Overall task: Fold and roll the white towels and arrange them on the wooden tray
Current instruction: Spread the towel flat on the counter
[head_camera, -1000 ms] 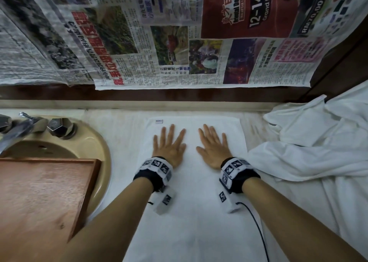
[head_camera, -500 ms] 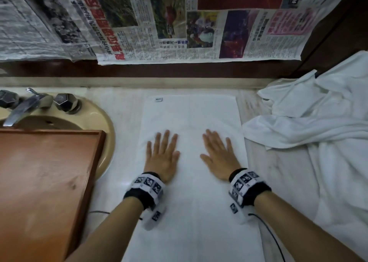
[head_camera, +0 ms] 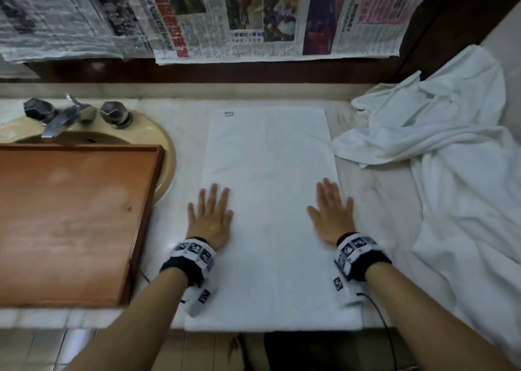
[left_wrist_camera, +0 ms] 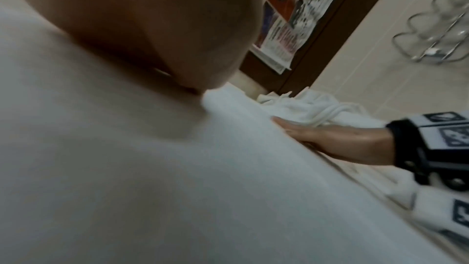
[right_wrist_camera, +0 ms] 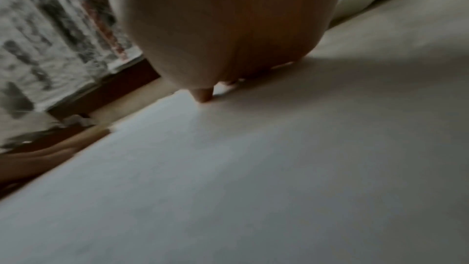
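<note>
Both hands have slid apart and back toward the person since a second ago, when they lay side by side near the middle of the folded white towel (head_camera: 270, 207); now the left hand (head_camera: 211, 218) lies flat on the towel's left edge and the right hand (head_camera: 331, 215) flat on its right edge. On each hand the fingers are straight and spread, palm down, pressing the cloth and gripping nothing. The left wrist view shows the right hand from the side, laid level on the towel; the right wrist view is blurred and shows only a palm and one fingertip (right_wrist_camera: 203, 95) touching the cloth.

With the towel as landmark: it lies as a long smooth rectangle on the pale counter (head_camera: 375, 201), its near end at the counter's front edge and a small label (head_camera: 228, 113) at its far left corner. Left of the towel stands the wooden tray (head_camera: 70, 224), resting partly over the beige sink (head_camera: 166, 145), with a metal tap (head_camera: 62, 117) beyond it. Right of the towel a heap of crumpled white towels (head_camera: 451, 159) lies close by, apart from it. Beyond the towel's far end, newspaper sheets (head_camera: 253, 18) hang on the dark wall
</note>
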The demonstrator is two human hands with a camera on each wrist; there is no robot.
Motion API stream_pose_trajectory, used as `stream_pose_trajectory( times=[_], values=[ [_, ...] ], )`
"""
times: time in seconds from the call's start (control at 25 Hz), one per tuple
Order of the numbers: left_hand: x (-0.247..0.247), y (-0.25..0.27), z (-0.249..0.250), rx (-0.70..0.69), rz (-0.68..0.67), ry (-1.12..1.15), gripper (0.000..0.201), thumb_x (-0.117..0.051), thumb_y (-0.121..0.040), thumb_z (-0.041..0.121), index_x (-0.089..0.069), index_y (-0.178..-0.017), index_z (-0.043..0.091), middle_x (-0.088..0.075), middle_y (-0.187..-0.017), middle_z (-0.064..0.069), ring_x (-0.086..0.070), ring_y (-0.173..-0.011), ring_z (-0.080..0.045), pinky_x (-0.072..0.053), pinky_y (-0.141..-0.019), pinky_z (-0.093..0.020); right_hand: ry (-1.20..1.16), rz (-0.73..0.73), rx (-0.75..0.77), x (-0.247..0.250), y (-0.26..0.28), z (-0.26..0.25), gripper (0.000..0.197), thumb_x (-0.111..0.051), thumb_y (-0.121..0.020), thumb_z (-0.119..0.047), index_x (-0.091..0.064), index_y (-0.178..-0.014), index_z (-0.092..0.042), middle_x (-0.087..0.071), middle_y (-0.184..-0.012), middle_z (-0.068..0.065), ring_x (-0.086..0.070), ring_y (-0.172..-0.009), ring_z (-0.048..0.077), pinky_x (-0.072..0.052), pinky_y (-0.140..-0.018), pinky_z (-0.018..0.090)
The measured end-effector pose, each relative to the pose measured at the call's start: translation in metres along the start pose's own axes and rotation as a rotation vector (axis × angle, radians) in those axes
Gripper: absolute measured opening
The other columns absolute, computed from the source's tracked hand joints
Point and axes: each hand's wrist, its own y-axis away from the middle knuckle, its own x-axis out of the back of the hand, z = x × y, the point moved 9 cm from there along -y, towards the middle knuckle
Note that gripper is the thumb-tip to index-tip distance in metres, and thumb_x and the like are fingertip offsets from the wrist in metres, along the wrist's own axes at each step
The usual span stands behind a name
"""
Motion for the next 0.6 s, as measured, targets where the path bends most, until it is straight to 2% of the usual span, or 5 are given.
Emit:
stream_pose_trajectory(
  times=[0.08,0.2,0.28,0.48,0.6],
  values=[
    [0.008,0.011,-0.025,0.156,0.016,0.019,0.06,-0.013,-0.103,0.044,0.013,-0.154,0.025,0.026,-0.158,0.003,0.025,-0.145,-0.023,0.014,-0.117,-0.049,-0.018,-0.022,-0.097,0.002,0.016,0.015,0.066,-0.019,-0.103,-0.043,0.015,-0.152,-0.014,0.027,-0.158,0.0,0.023,-0.146,0.019,0.01,-0.116,0.056],
    [-0.021,0.05,0.056,-0.168,-0.018,-0.005,0.06,-0.008,-0.102,0.044,0.012,-0.153,0.021,0.026,-0.157,0.002,0.022,-0.146,-0.022,0.013,-0.116,-0.046,0.024,-0.045,0.294,-0.04,0.071,-0.072,0.062,-0.011,-0.102,-0.041,0.015,-0.153,-0.016,0.032,-0.152,-0.006,0.023,-0.146,0.017,0.008,-0.117,0.056],
    [-0.045,0.074,0.075,-0.31,-0.042,-0.052,0.057,-0.007,-0.103,0.043,0.012,-0.153,0.027,0.028,-0.155,0.008,0.022,-0.146,-0.018,0.014,-0.117,-0.042,0.078,-0.06,0.422,-0.064,0.097,-0.09,0.062,-0.003,-0.099,-0.044,0.014,-0.153,-0.019,0.034,-0.149,-0.009,0.022,-0.146,0.014,0.007,-0.118,0.052],
    [-0.02,0.068,-0.03,0.071,0.029,-0.014,0.058,-0.013,-0.103,0.042,0.009,-0.154,0.025,0.022,-0.158,0.009,0.02,-0.147,-0.018,0.013,-0.118,-0.048,0.01,-0.014,-0.009,-0.047,0.086,0.005,0.063,-0.015,-0.103,-0.042,0.016,-0.152,-0.015,0.028,-0.157,-0.002,0.022,-0.146,0.014,0.013,-0.116,0.05],
    [-0.03,0.085,0.026,-0.103,0.073,0.039,0.062,-0.005,-0.1,0.045,0.008,-0.154,0.018,0.018,-0.16,0.002,0.018,-0.147,-0.019,0.013,-0.117,-0.045,0.026,0.065,0.23,-0.059,0.113,-0.06,0.064,-0.002,-0.097,-0.043,0.013,-0.153,-0.016,0.025,-0.157,-0.004,0.019,-0.147,0.017,0.011,-0.117,0.053]
  ],
)
